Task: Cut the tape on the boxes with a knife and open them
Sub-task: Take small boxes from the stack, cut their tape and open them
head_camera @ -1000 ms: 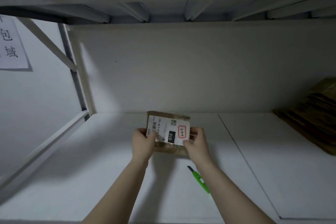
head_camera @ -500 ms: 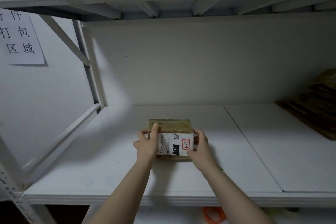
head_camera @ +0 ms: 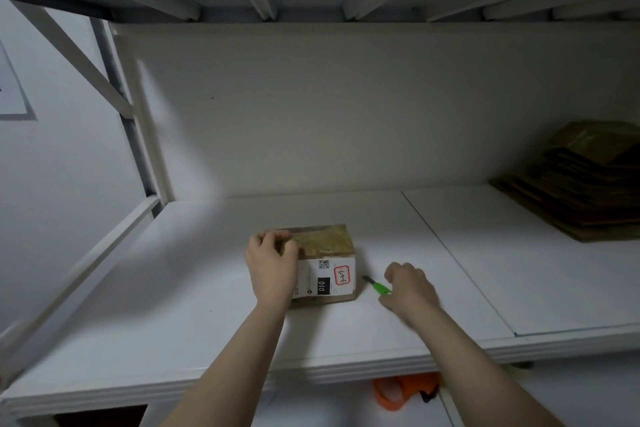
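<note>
A small brown cardboard box (head_camera: 327, 246) sits on the white shelf (head_camera: 207, 305). Glossy tape covers its top and a white shipping label covers its front. My left hand (head_camera: 273, 263) grips the box's left side, fingers curled over the top edge. A green utility knife (head_camera: 376, 285) lies on the shelf just right of the box, its dark tip pointing at the box. My right hand (head_camera: 408, 289) is on the knife's rear end with fingers and thumb curled round it. The handle's back part is hidden under the hand.
A pile of flattened cardboard (head_camera: 581, 184) lies at the shelf's back right. The upper shelf hangs close overhead. A slanted brace and post (head_camera: 138, 135) stand at the left. An orange tape dispenser (head_camera: 401, 392) shows below the shelf's front edge.
The box was set down on the shelf. My right hand left the box and moved right onto the green knife. My left hand shifted up onto the box's top left edge.
</note>
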